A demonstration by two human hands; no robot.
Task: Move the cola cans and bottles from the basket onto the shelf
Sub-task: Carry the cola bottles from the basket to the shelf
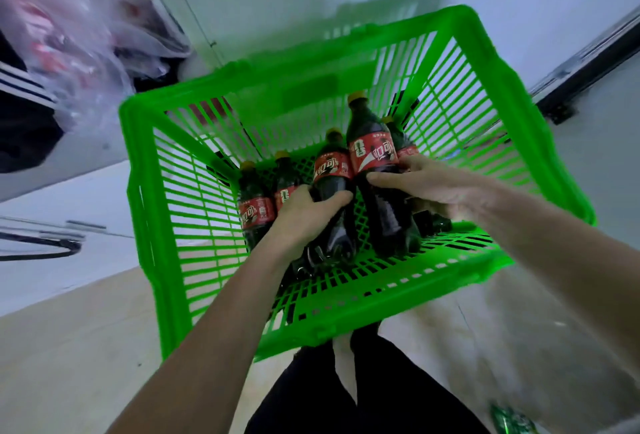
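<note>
gripping one dark plastic cola bottle (334,198) per hand: left hand (304,215), right hand (426,187) closed; green slatted plastic basket (194,212) walls at 12 o'clock could snag caps.

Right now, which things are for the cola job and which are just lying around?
For the job: green basket, cola bottles, left hand, right hand.

Just lying about: clear plastic bag, black cable, green packet.
</note>
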